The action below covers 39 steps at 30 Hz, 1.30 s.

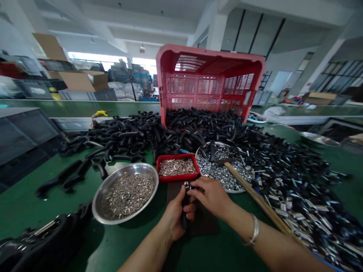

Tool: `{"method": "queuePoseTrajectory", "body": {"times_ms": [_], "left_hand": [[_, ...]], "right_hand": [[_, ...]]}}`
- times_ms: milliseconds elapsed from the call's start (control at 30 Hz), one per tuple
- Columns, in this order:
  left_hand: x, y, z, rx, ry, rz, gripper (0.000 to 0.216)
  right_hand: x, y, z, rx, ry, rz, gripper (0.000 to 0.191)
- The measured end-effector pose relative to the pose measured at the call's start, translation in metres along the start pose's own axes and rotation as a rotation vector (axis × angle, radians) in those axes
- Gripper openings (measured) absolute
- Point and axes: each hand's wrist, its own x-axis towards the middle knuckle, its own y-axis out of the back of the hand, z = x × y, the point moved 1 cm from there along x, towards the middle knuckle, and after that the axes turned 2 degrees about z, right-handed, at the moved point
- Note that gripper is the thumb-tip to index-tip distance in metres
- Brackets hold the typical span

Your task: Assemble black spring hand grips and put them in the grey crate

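My left hand (177,217) is wrapped round a black handle-like part (184,222), held upright above a dark flat pad (208,223). At its top end shows a small shiny metal piece (186,184). My right hand (209,194) is closed at that metal end, thumb and fingertips pinched together; what lies between them is too small to make out. Just beyond the hands sits a red tray (195,176) of small copper-coloured pins (177,167). To the left stands a steel bowl (98,206) of tiny metal pieces (132,194).
A hammer with a wooden handle (256,197) lies across a round tray of metal fittings (224,175). A tipped red crate (211,56) spills black curved parts (195,124) over the green table (64,166). Metal-ended black parts (300,192) heap on the right; a grey bin (25,132) stands left.
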Motion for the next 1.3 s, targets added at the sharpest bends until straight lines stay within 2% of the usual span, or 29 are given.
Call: {"method": "queuePoseTrajectory", "body": {"times_ms": [67, 133, 167, 233, 267, 300, 333, 400, 500, 567, 667, 767, 833, 900, 1000, 1100, 1167, 1300], "left_hand": [[-0.001, -0.002, -0.002, 0.040, -0.082, 0.046, 0.025], [-0.002, -0.003, -0.004, 0.085, -0.128, 0.083, 0.021], [-0.002, -0.004, -0.005, 0.110, -0.136, 0.101, 0.019], [-0.003, -0.005, -0.006, 0.127, -0.138, 0.132, 0.015], [-0.003, -0.006, -0.005, 0.114, -0.138, 0.142, 0.013], [-0.003, -0.007, -0.005, 0.093, -0.131, 0.148, 0.013], [-0.003, -0.007, -0.004, 0.070, -0.122, 0.151, 0.014], [-0.002, -0.007, -0.002, 0.039, -0.112, 0.135, 0.017], [-0.002, -0.004, -0.001, 0.020, -0.104, 0.078, 0.018], [-0.003, -0.001, 0.000, 0.004, -0.094, 0.018, 0.018], [-0.004, 0.000, 0.001, -0.016, -0.084, -0.052, 0.020], [-0.005, -0.001, 0.002, -0.035, -0.104, -0.062, 0.022], [-0.005, 0.000, 0.002, -0.043, -0.110, -0.066, 0.022], [-0.005, 0.001, 0.001, -0.038, -0.098, -0.077, 0.022], [-0.005, 0.006, 0.001, 0.005, -0.060, -0.104, 0.026], [-0.005, 0.009, 0.001, 0.122, -0.069, -0.162, 0.032], [-0.006, 0.009, 0.002, 0.222, -0.141, -0.206, 0.039], [-0.010, 0.009, 0.010, 0.359, -0.304, -0.272, 0.053]], "right_hand": [[0.000, -0.001, 0.000, -0.068, -0.007, -0.027, 0.019], [0.002, 0.004, 0.005, -0.109, 0.064, -0.102, 0.025], [0.004, 0.011, 0.011, -0.128, 0.117, -0.149, 0.026], [0.009, 0.032, 0.034, -0.248, 0.128, -0.192, 0.026], [0.012, 0.047, 0.051, -0.358, 0.056, -0.163, 0.027], [0.015, 0.064, 0.071, -0.528, -0.140, -0.072, 0.029], [0.017, 0.081, 0.092, -0.612, -0.263, -0.010, 0.028], [0.018, 0.110, 0.134, -0.687, -0.395, 0.016, 0.019], [0.013, 0.135, 0.178, -0.705, -0.430, -0.013, 0.013], [0.008, 0.139, 0.188, -0.701, -0.411, -0.008, 0.014], [0.000, 0.135, 0.170, -0.709, -0.398, 0.059, 0.021], [-0.013, 0.114, 0.117, -0.577, -0.300, 0.091, 0.027], [-0.021, 0.091, 0.071, -0.146, -0.120, 0.081, 0.029], [-0.027, 0.065, 0.031, 0.031, -0.004, 0.073, 0.026], [-0.025, 0.038, -0.005, 0.013, 0.135, 0.123, 0.022], [-0.021, 0.028, -0.019, -0.106, 0.243, 0.110, 0.023], [-0.021, 0.026, -0.026, -0.199, 0.310, 0.166, 0.027], [-0.034, 0.022, -0.041, -0.278, 0.508, 0.363, 0.031]]}}
